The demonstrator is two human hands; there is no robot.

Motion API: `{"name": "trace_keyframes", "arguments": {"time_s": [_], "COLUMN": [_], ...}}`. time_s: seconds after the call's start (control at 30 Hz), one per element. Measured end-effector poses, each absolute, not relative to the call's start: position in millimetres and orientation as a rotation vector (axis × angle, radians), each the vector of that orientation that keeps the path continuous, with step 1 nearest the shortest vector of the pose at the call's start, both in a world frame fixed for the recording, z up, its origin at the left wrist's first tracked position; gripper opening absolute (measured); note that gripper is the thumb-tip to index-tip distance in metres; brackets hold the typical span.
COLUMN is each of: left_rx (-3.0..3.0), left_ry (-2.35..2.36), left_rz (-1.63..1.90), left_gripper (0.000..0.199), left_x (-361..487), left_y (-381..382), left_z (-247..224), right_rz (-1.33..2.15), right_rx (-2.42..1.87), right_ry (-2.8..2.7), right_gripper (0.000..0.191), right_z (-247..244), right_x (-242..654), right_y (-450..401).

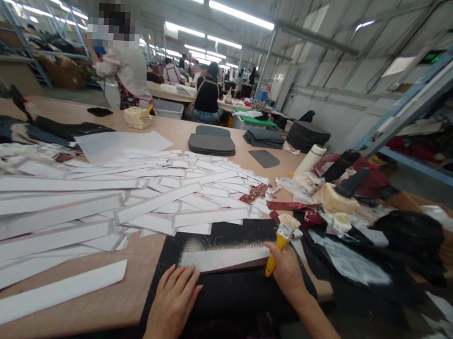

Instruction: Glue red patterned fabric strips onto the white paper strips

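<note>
A long white strip (225,259) lies crosswise on a black sheet (223,231) at the front edge of the table. My left hand (176,296) rests at the strip's left end, palm down with fingers extended. At the strip's right end, my right hand (285,267) is closed round a brush with a yellow handle (282,241); its pale bristles point up and away from me. Many white strips (96,198) lie overlapping to the left and beyond the black sheet.
Dark grey stacked pieces (211,144) sit farther back on the table (137,281). A white bottle (311,160), scraps and a crusted tub (337,198) stand at the right. One person (127,68) stands beyond the table, and others sit farther off.
</note>
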State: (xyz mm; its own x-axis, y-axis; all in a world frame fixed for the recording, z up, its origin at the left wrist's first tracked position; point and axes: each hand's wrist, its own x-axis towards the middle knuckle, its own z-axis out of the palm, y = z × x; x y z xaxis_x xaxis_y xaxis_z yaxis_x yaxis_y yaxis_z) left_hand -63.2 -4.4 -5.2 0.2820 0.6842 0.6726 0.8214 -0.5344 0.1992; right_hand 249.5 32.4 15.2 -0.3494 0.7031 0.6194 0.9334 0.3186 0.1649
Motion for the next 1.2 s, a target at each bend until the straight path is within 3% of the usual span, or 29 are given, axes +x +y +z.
{"name": "trace_keyframes", "arguments": {"time_s": [0.3,0.43,0.6,0.8,0.87,1.0,1.2], "left_rx": [-2.331,-2.293,-2.282,-2.282,-2.275,-2.283,-2.270], "left_ry": [-1.383,-1.393,-1.376,-1.420,-1.434,-1.465,-1.487], "left_rz": [-1.104,-1.091,-1.080,-1.047,-1.050,-1.029,-0.993], "left_gripper": [0.023,0.026,0.025,0.023,0.023,0.023,0.023], "left_x": [-62,-60,-57,-54,-53,-52,-52], "left_y": [-4,-7,-11,-11,-11,-11,-12], "left_z": [-5,-3,3,-1,-3,-6,-4], "right_rz": [-0.645,-0.548,-0.083,0.482,0.455,0.079,0.100], "right_rx": [-1.413,-1.376,-1.187,-1.133,-1.207,-1.324,-1.261], "right_ry": [-2.234,-2.224,-2.411,-2.261,-2.377,-2.518,-2.596], "right_gripper": [0.032,0.034,0.029,0.016,0.013,0.016,0.014], "right_z": [12,47,95,93,91,95,99], "right_x": [279,267,192,96,80,69,63], "right_y": [25,19,31,60,69,80,74]}}
